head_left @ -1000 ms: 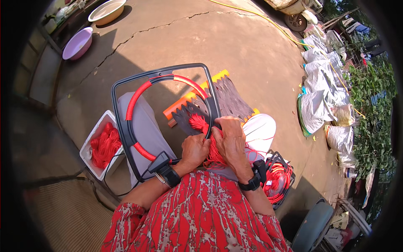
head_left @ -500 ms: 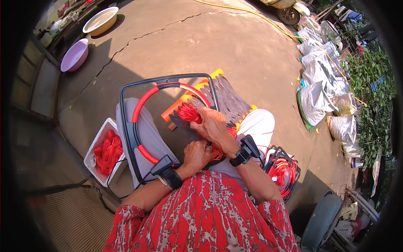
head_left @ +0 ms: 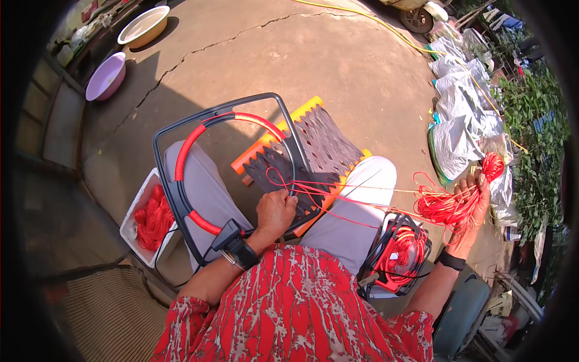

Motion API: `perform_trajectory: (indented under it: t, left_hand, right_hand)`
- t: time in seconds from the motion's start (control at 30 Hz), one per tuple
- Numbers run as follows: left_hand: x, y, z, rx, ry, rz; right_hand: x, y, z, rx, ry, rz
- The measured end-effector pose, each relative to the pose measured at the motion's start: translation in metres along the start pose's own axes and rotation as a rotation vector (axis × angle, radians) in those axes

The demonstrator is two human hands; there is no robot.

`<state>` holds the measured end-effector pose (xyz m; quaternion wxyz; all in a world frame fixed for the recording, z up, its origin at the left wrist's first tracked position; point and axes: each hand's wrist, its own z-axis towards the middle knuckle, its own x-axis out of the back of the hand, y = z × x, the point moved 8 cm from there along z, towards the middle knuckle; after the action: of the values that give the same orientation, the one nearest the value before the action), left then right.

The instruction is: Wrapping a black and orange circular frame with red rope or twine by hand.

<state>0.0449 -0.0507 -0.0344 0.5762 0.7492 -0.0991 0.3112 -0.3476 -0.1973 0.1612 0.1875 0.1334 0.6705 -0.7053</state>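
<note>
A black frame (head_left: 218,111) with a round inner ring rests tilted over my lap. Red cord is wound tightly round parts of this ring (head_left: 192,143). My left hand (head_left: 276,211) is closed at the ring's lower right side, pinching red cord against it; the ring partly hides the fingertips. Far out to the right, my right hand (head_left: 471,205) grips a bundle of red cord (head_left: 443,205), with a knobbed end showing above the fingers. Several strands stretch across my thigh between the two hands, and a small loop stands up beside the ring.
A white box (head_left: 129,228) of red cord sits by my left leg. By my right leg stands a stack of black frames (head_left: 401,256) with red cord. A grey slatted seat (head_left: 329,142) with orange-yellow tubes lies ahead. White sacks (head_left: 455,145) line the right; basins (head_left: 107,77) stand far left.
My right hand has swung from beside the ring far out to the right with the cord bundle, drawing strands out. The frame has tilted left; my left hand stays near the ring.
</note>
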Motion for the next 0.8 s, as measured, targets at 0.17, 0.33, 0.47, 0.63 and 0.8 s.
perform_trajectory:
  t: [0.17,0.33,0.47,0.63,0.8]
  left_hand:
    - [0.003,0.002,0.008,-0.005,0.013,-0.014]
    - [0.009,0.017,0.010,-0.029,0.015,-0.050]
    - [0.013,0.022,0.005,-0.102,0.047,-0.042]
    - [0.010,0.024,-0.002,-0.064,0.007,-0.155]
    - [0.004,0.030,-0.011,-0.096,0.016,-0.119]
  right_hand:
    - [0.171,-0.110,-0.080,0.205,0.679,-1.235]
    - [0.186,-0.073,-0.111,0.174,0.782,-1.446]
    - [0.039,0.052,-0.086,-0.264,0.361,-0.662]
    - [-0.122,0.151,-0.081,-0.437,-0.182,-0.586]
    - [-0.169,0.213,-0.081,-0.367,-0.387,-0.748]
